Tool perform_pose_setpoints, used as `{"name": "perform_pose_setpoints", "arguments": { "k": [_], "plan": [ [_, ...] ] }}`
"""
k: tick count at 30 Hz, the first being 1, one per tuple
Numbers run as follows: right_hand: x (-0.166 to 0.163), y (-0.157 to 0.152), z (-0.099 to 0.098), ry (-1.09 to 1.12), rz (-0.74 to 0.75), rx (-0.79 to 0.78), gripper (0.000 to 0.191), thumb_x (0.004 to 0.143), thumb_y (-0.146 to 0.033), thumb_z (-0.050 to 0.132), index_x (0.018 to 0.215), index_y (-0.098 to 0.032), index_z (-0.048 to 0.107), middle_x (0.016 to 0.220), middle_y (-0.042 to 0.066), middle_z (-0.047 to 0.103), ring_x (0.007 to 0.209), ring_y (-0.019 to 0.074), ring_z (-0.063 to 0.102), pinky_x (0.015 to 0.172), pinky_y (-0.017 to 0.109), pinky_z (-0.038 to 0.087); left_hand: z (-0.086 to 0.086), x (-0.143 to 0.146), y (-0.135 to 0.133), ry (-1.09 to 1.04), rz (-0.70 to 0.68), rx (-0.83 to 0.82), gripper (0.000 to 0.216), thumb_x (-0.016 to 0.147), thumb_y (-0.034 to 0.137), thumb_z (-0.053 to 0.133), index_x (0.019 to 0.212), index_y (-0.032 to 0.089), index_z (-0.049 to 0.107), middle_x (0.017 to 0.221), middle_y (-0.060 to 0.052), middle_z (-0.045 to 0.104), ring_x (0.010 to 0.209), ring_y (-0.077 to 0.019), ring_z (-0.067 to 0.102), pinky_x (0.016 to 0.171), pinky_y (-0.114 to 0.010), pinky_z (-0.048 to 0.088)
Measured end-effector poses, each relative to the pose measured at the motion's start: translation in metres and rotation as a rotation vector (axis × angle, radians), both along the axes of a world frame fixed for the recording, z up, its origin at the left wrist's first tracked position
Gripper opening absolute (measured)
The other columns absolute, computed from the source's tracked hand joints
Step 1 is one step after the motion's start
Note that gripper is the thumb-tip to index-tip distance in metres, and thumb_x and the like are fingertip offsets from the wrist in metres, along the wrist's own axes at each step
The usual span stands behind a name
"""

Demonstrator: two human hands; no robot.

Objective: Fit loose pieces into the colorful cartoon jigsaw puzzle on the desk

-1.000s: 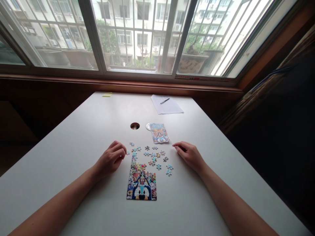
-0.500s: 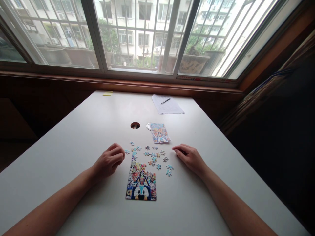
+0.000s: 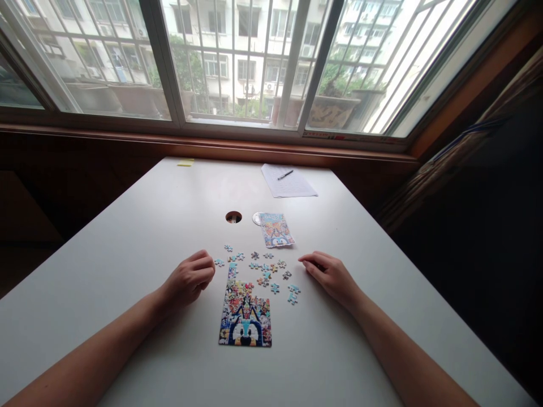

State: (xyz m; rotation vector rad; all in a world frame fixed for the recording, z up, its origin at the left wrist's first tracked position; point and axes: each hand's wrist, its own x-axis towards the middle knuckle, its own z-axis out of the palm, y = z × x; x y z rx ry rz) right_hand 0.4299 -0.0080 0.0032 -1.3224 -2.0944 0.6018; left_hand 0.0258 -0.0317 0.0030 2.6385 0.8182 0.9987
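Observation:
A partly assembled jigsaw puzzle (image 3: pixel 246 322) lies flat between my hands, its lower part showing a blue cartoon dog's face. My left hand (image 3: pixel 192 276) rests on the table to its upper left, fingers curled in; whatever the palm may hold is hidden. A blue puzzle piece (image 3: pixel 219 263) lies just beyond its knuckles. On the right, my right hand (image 3: pixel 324 271) lies with its index finger stretched out and nothing visible in it. Between the hands are several loose puzzle pieces (image 3: pixel 275 288). Behind them sits a picture sheet (image 3: pixel 277 230) with the same cartoon design.
The white table (image 3: pixel 139 237) has a round cable hole (image 3: pixel 233 217) with a round silvery disc (image 3: pixel 257 218) beside it. Farther back lie paper sheets (image 3: pixel 292 185) with a pen (image 3: pixel 285 175) on top. A yellow slip (image 3: pixel 185 162) is at the far left edge, below a barred window.
The view has shifted very slightly, so the puzzle and pieces appear a little farther right. Both hands keep nearly the same pose, and no piece has visibly been moved.

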Motion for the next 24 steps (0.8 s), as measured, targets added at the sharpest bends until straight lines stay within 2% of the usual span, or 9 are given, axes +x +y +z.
{"name": "perform_pose_setpoints", "arguments": {
  "k": [5, 12, 24],
  "plan": [
    [0.001, 0.0012, -0.0014, -0.012, 0.005, 0.007, 0.026, 0.097, -0.037, 0.053, 0.102, -0.024, 0.074, 0.093, 0.006, 0.072, 0.073, 0.0188, 0.062, 0.064, 0.031, 0.048, -0.0033, -0.0016, 0.0029, 0.015, 0.016, 0.005, 0.036, 0.091, -0.002, 0.035, 0.062, 0.019, 0.037, 0.065, -0.003, 0.048, 0.067, -0.0177, 0.041, 0.06, -0.03, 0.033],
    [0.0002, -0.0001, 0.0018, -0.019, 0.01, -0.008, 0.025, 0.097, -0.036, 0.053, 0.102, -0.024, 0.074, 0.094, 0.005, 0.072, 0.073, 0.0185, 0.063, 0.065, 0.03, 0.049, 0.0009, 0.0017, 0.0021, -0.002, -0.008, 0.029, 0.036, 0.087, -0.006, 0.036, 0.061, 0.019, 0.033, 0.06, -0.001, 0.042, 0.063, -0.0169, 0.037, 0.056, -0.029, 0.028],
    [0.003, -0.0029, 0.0003, -0.016, 0.037, -0.001, 0.025, 0.097, -0.036, 0.053, 0.103, -0.025, 0.075, 0.093, 0.006, 0.072, 0.073, 0.0185, 0.064, 0.066, 0.03, 0.051, 0.0, 0.0007, -0.0005, 0.049, -0.025, 0.025, 0.032, 0.078, -0.009, 0.037, 0.064, 0.02, 0.032, 0.06, -0.001, 0.041, 0.062, -0.0168, 0.036, 0.056, -0.03, 0.024]
  ]
}}
